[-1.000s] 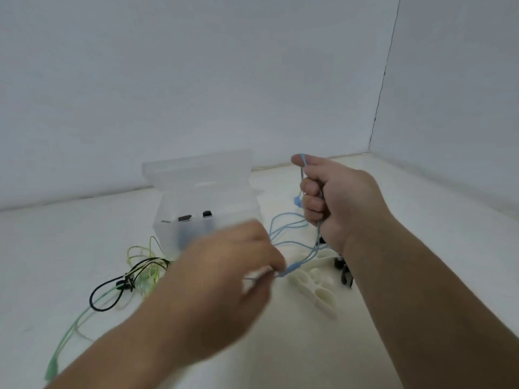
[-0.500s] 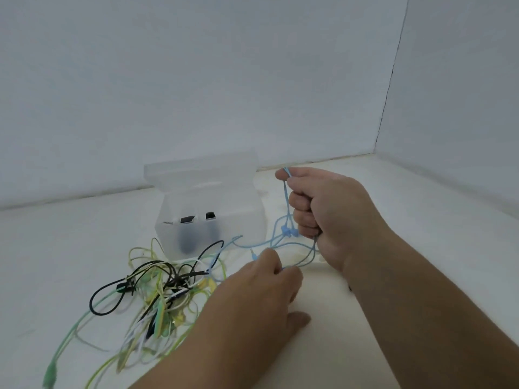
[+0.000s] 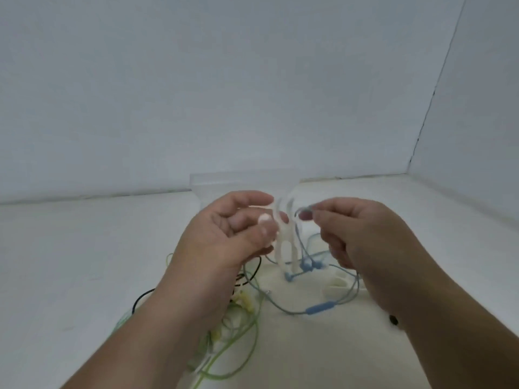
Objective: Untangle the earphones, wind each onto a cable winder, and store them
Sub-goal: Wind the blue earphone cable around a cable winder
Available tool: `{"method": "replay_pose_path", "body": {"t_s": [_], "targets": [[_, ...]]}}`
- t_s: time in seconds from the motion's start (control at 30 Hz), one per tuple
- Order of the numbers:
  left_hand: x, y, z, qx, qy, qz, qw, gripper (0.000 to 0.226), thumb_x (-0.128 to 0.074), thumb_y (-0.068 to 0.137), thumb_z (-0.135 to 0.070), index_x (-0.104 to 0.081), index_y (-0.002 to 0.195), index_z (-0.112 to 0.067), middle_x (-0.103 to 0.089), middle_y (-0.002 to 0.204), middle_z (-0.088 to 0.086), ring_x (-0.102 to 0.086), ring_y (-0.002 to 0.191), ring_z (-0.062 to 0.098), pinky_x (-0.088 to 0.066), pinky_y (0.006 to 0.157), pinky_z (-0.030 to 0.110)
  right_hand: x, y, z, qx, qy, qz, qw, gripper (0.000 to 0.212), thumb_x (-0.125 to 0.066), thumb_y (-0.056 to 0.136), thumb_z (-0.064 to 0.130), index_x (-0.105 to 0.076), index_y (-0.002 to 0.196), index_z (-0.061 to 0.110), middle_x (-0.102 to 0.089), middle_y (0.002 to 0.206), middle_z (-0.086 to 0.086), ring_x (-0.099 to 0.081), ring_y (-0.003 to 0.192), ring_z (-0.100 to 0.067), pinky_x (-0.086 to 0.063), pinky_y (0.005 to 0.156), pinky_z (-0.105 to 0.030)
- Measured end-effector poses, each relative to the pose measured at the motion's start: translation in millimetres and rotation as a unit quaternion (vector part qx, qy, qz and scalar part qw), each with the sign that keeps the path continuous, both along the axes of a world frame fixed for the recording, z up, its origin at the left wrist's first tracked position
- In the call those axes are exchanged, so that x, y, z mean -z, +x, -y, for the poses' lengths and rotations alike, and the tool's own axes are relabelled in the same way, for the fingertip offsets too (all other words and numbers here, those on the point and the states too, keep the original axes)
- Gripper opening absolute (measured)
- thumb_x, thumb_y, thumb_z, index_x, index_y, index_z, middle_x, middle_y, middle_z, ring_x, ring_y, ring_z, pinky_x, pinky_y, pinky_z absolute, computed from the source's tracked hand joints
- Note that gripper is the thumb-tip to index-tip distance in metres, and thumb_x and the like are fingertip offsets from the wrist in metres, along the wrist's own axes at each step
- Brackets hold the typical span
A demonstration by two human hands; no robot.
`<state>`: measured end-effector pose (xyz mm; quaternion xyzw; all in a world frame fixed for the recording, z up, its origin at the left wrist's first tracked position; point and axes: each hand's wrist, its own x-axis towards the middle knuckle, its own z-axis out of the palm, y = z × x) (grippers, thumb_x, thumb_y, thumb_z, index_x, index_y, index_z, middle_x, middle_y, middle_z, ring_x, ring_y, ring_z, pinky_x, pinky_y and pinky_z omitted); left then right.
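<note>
Holding a white cable winder (image 3: 283, 234) upright, the left hand (image 3: 230, 237) has its thumb and fingers curled round the winder's top half. The winder's two legs point down and hang just above the table (image 3: 70, 262).

The right hand (image 3: 365, 242) is at 3 o'clock from the winder, very near it but not touching it. Its thumb and first finger pinch the thin cable of the blue earphones (image 3: 306, 265). The other fingers are curled in. From the pinch, the blue cable drops down beside the winder in loose loops. I cannot tell if any cable is wrapped on the winder, because that part is blurry.

The blue ear buds lie on the table at 5 o'clock from the winder, just below its legs. More blue cable runs along the table to a small blue button bar (image 3: 320, 308), also at 5 o'clock but nearer the person.

A second white winder (image 3: 335, 284) lies flat on the table at 4 o'clock, partly hidden under the right hand.

A clear plastic box (image 3: 224, 182) stands at 11 o'clock, behind the left hand. Only its top edge shows.

A tangle of green, yellow and black cables (image 3: 244, 303) lies on the table at 7 o'clock, partly hidden under the left wrist. A small black thing (image 3: 393, 320) sits by the right wrist, and it is too small to name.
</note>
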<state>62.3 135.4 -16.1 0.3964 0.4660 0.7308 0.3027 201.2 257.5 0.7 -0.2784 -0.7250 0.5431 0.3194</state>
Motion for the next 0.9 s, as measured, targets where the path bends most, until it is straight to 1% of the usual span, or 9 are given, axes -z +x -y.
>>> {"method": "replay_pose_path", "body": {"t_s": [0.07,0.17,0.27,0.33,0.47,0.57,0.67,0.77,0.9], "targets": [[1,1,-4,-0.064,0.007,0.062,0.996,0.029,-0.074,0.081,-0.007,-0.063,0.107,-0.011,-0.07,0.074,0.005,-0.065,0.065,0.017,-0.057,0.065,0.029,-1,-2,7,-0.035,0.134,0.084,0.987,0.021,-0.062,0.093,0.023,-0.074,0.076,0.02,-0.052,0.044,0.011,-0.041,0.039,-0.001,-0.033,0.041,-0.01],[4,1,-6,-0.156,-0.02,0.055,0.986,0.02,-0.067,0.09,-0.003,-0.054,0.101,-0.011,-0.063,0.061,0.0,-0.062,0.056,0.013,-0.057,0.062,0.025,0,-6,20,-0.108,0.243,0.154,0.952,0.02,-0.065,0.09,0.032,-0.072,0.073,0.026,-0.064,0.058,0.004,-0.052,0.049,-0.01,-0.043,0.05,-0.017],[6,2,-7,-0.182,-0.037,0.015,0.983,0.017,-0.065,0.091,-0.004,-0.051,0.095,-0.013,-0.058,0.051,-0.005,-0.061,0.056,0.012,-0.058,0.064,0.027,3,-8,25,-0.113,0.282,0.131,0.944,0.019,-0.064,0.087,0.035,-0.071,0.071,0.027,-0.066,0.062,0.005,-0.058,0.056,-0.014,-0.045,0.054,-0.023],[7,3,-6,-0.184,-0.062,-0.025,0.981,0.012,-0.065,0.093,-0.008,-0.056,0.096,-0.015,-0.056,0.052,-0.005,-0.06,0.057,0.014,-0.056,0.062,0.029,3,-8,25,-0.079,0.304,0.09,0.945,0.021,-0.066,0.088,0.031,-0.069,0.067,0.026,-0.061,0.055,0.011,-0.051,0.048,-0.007,-0.04,0.048,-0.017],[6,6,-4,-0.167,-0.089,-0.122,0.974,0.015,-0.061,0.096,-0.014,-0.068,0.091,-0.027,-0.056,0.06,-0.004,-0.057,0.058,0.013,-0.051,0.062,0.034,2,-7,20,-0.012,0.319,0.036,0.947,0.02,-0.068,0.085,0.027,-0.068,0.065,0.023,-0.06,0.053,0.013,-0.054,0.049,-0.003,-0.04,0.05,-0.012],[6,9,-3,-0.157,-0.102,-0.168,0.968,0.018,-0.059,0.097,-0.02,-0.072,0.086,-0.025,-0.063,0.066,-0.002,-0.058,0.064,0.011,-0.054,0.068,0.042,5,-8,17,0.02,0.341,0.025,0.94,0.016,-0.068,0.082,0.029,-0.068,0.068,0.024,-0.064,0.06,0.009,-0.059,0.06,-0.009,-0.045,0.055,-0.018],[4,12,-3,-0.109,-0.1,-0.18,0.972,0.012,-0.061,0.096,-0.028,-0.072,0.091,-0.027,-0.066,0.078,0.012,-0.056,0.072,0.022,-0.053,0.074,0.054,6,-9,16,0.032,0.328,0.004,0.944,0.015,-0.068,0.083,0.027,-0.069,0.069,0.022,-0.065,0.062,0.007,-0.06,0.063,-0.011,-0.047,0.056,-0.023],[4,13,-2,-0.051,-0.089,-0.165,0.981,0.011,-0.075,0.08,-0.029,-0.072,0.091,-0.028,-0.059,0.071,0.004,-0.052,0.068,0.018,-0.046,0.065,0.038,2,-8,16,0.043,0.295,-0.031,0.954,0.016,-0.071,0.084,0.02,-0.07,0.068,0.019,-0.065,0.061,0.004,-0.058,0.059,-0.013,-0.045,0.052,-0.022],[5,13,-1,0.004,-0.112,-0.2,0.973,0.022,-0.07,0.068,-0.014,-0.072,0.087,-0.023,-0.06,0.07,-0.003,-0.051,0.061,0.012,-0.045,0.061,0.026,-2,-5,12,0.078,0.201,-0.104,0.971,0.017,-0.071,0.087,0.02,-0.071,0.069,0.018,-0.054,0.049,0.008,-0.043,0.044,-0.006,-0.036,0.045,-0.016]]}}
